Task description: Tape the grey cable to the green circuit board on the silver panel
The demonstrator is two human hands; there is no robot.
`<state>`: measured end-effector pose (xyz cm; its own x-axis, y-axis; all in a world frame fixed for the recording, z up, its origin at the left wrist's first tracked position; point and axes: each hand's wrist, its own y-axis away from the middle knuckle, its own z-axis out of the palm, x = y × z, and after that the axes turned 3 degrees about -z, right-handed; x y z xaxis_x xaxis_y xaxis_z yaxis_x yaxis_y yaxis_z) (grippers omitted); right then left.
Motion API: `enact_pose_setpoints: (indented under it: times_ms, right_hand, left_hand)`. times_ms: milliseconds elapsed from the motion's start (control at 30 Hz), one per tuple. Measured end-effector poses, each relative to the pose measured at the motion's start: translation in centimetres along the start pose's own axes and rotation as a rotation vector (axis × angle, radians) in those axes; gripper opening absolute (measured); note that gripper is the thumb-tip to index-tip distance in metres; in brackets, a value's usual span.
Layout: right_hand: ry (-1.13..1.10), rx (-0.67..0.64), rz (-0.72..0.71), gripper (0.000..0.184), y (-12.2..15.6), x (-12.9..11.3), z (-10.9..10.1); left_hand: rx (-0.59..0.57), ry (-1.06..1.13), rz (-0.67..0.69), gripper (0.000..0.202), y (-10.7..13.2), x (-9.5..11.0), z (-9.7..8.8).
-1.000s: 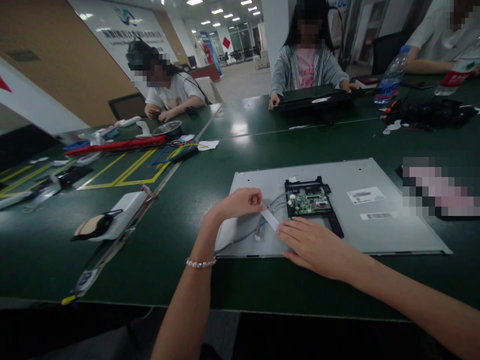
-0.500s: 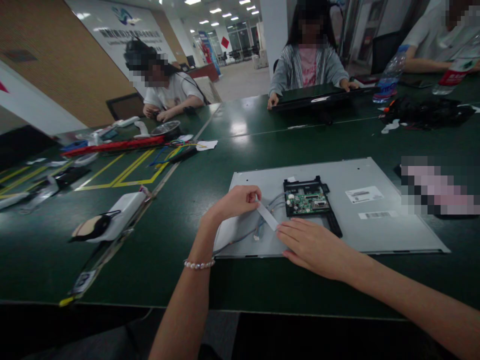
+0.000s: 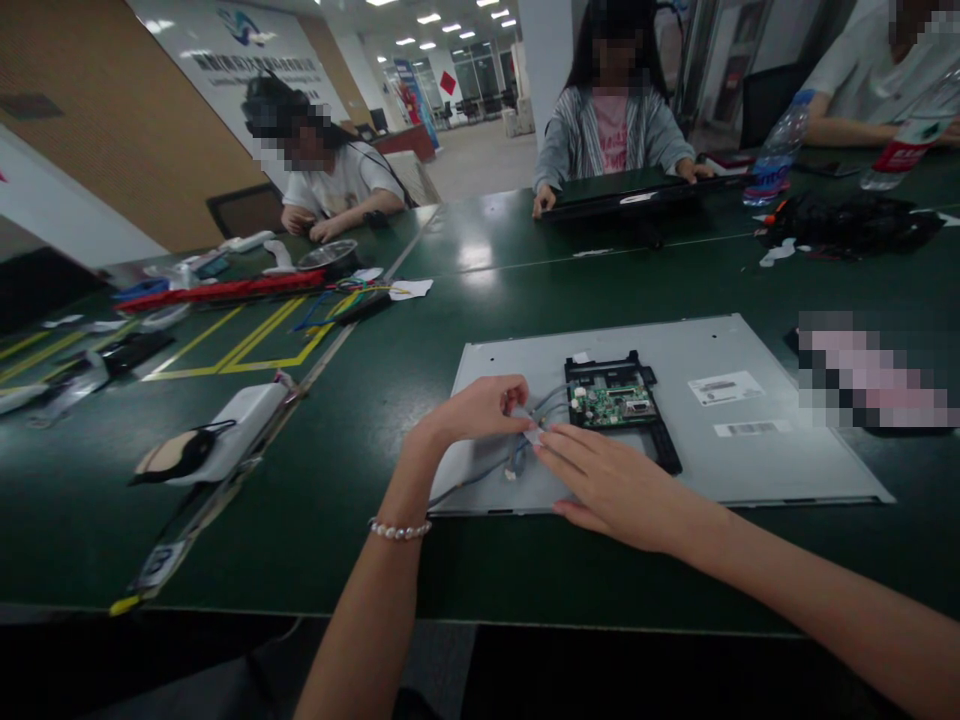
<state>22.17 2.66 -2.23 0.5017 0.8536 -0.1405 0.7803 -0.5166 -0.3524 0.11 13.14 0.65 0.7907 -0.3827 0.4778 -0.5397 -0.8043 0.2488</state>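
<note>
My left hand is closed in a pinch on a whitish strip of tape, of which only a short piece shows. My right hand lies palm down with fingers stretched out, its fingertips touching the strip's other end and its thumb apart. Both are over the left part of a grey metal display panel. Bluish-grey cables run beneath my fingers to a green circuit board set in a black plastic frame. A small white connector lies just below the strip.
A white device with a black-and-beige end lies to the left on the green table. A pixelated pinkish object is at right. Beyond are bottles, a black cable bundle and several seated people, one holding a dark panel.
My left hand has moved slightly right and down, towards my right hand. Less of the tape shows between them now. My right hand has shifted a little left and up.
</note>
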Motion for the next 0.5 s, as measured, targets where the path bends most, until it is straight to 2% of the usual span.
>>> enact_pose_setpoints:
  times_ms: [300, 500]
  right_hand:
    - [-0.033, -0.068, 0.003, 0.052, 0.0, 0.1, 1.0]
    - [-0.033, -0.066, 0.015, 0.048, 0.3, -0.2, 1.0]
  left_hand:
    - [-0.007, 0.003, -0.010, 0.033, -0.2, -0.6, 0.1]
    - [-0.012, 0.046, -0.002, 0.030, -0.3, -1.1, 0.1]
